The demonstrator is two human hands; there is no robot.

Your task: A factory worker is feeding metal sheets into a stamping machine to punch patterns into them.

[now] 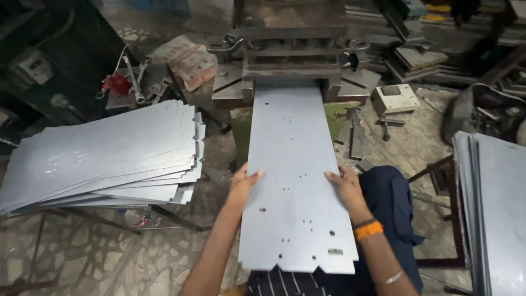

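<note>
Both hands, left hand [244, 183] and right hand [344, 185], are clamped on the long grey punched metal sheet [293, 181] at frame centre, fed into the dark press [290, 60].

A worn stone-chip floor [87, 257], stained and patchy, fills the near left. On the left a stack of grey metal sheets [104, 156] rests fanned on a thin metal frame stand [164, 216]. Beyond it, wrenches [137, 82] and a red tool [115, 84] lie beside a torn cardboard box [189, 63]. At far centre stands a dark press machine [290, 49]. Another sheet stack [493, 214] stands at the right edge, with scrap metal plates [416, 57] piled far right. The light is dim and even.
</note>
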